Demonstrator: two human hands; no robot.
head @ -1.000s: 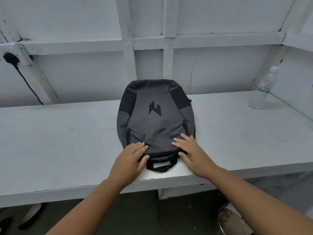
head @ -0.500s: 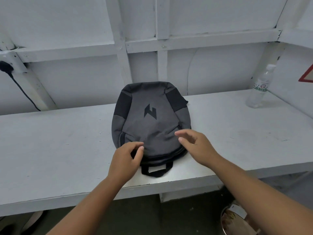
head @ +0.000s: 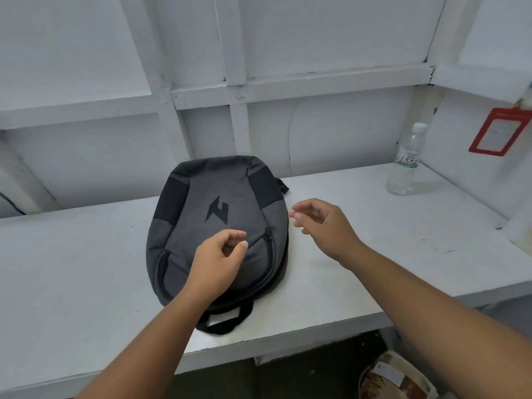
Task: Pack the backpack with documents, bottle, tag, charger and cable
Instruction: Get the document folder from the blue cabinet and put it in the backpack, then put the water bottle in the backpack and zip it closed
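On the white bench [head: 72, 269], a grey and black backpack [head: 201, 185] lies flat with its front face up. Its top end points toward the near edge, and its black carry loop [head: 227, 319] rests on the bench close to that edge. A dark logo sits in the middle of the front panel. A zip [head: 269, 240] runs down the right side of the front pocket and looks closed.

The left hand [head: 218, 260] is over the near part of the backpack's front, fingers loosely curled with the thumb near the forefinger, holding nothing. Whether it touches the fabric cannot be told. The right hand [head: 325, 226] is just right of the bag, above the bench, its fingers loosely bent and apart, also holding nothing.

Far to the right, a clear plastic bottle [head: 406, 165] with a white cap stands upright on the bench near the back wall, well apart from the backpack. A red-framed tag [head: 499, 131] hangs tilted on the right wall near it. At the far left edge, a thin black cord [head: 11, 202] runs along the wall. Below the bench, at the near right, a round container [head: 394, 378] sits on the floor.
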